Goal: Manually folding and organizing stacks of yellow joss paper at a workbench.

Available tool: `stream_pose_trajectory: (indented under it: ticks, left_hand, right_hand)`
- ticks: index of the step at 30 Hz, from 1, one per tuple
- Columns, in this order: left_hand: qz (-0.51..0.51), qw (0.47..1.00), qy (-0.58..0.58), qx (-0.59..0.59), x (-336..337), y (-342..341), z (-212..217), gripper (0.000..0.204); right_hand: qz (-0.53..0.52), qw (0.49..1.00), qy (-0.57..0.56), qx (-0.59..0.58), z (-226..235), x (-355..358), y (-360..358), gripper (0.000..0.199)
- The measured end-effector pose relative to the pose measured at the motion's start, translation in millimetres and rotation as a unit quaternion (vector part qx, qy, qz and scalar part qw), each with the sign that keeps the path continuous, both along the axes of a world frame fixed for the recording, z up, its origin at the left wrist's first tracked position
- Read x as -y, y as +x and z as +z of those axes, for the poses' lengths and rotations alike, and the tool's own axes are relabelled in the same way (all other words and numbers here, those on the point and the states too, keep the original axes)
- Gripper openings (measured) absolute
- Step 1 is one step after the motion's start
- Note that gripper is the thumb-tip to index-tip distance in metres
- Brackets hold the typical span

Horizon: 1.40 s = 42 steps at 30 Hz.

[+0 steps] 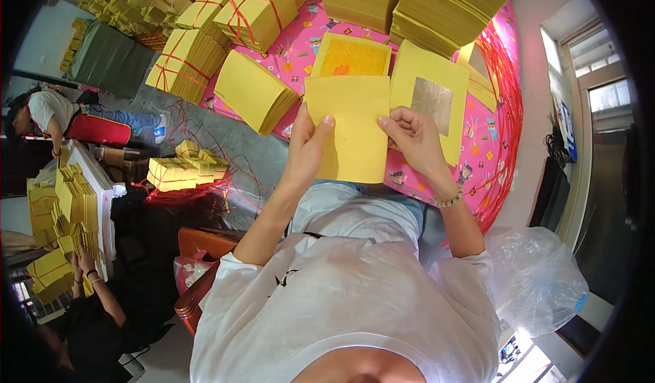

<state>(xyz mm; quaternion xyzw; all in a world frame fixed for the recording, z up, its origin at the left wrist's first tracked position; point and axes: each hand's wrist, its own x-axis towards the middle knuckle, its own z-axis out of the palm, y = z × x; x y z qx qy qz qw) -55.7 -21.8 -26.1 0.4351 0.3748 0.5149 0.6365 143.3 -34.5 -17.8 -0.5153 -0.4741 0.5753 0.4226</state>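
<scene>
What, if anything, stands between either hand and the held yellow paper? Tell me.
Nothing visible does: the left hand and right hand hold the yellow paper directly, at its left and right edges. The orange-patterned paper lies beyond it, not between.

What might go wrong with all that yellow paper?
The yellow paper might crease, since the left hand and right hand both grip its sides. The yellow stack by the table's edge shows no string around it, so a bump could perhaps spill it. The loose red strings might snag an arm.
</scene>
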Motion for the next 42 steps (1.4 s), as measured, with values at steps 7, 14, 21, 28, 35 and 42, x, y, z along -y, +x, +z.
stream_pose_trajectory:
  ticks: [7, 14, 21, 28, 35, 42]
  left_hand:
    - [0.087, 0.995, -0.05, 0.007, -7.2, -31.2, 6.2, 0.034]
    - [0.179, 0.983, -0.014, -0.041, -51.5, -112.2, 4.8, 0.034]
    - [0.228, 0.962, -0.061, -0.14, -100.6, -164.6, -31.6, 0.033]
    - [0.226, 0.951, -0.074, -0.196, -115.6, -170.3, -68.1, 0.034]
    - [0.227, 0.944, -0.009, -0.239, -116.5, -162.5, -76.7, 0.032]
    - [0.298, 0.843, 0.023, -0.448, -116.0, -154.1, -79.9, 0.042]
  right_hand:
    - [0.056, 0.991, 0.088, 0.082, 4.6, -19.9, -34.4, 0.023]
    - [0.158, 0.952, 0.192, 0.176, 21.9, -111.1, -103.3, 0.028]
    - [0.163, 0.938, 0.185, 0.245, -4.1, -181.2, -159.3, 0.035]
    - [0.167, 0.921, 0.169, 0.31, -42.9, -198.9, -163.8, 0.034]
    - [0.17, 0.912, 0.161, 0.337, -56.3, -204.1, -161.2, 0.035]
    - [0.174, 0.905, 0.189, 0.34, -47.3, -195.6, -146.2, 0.032]
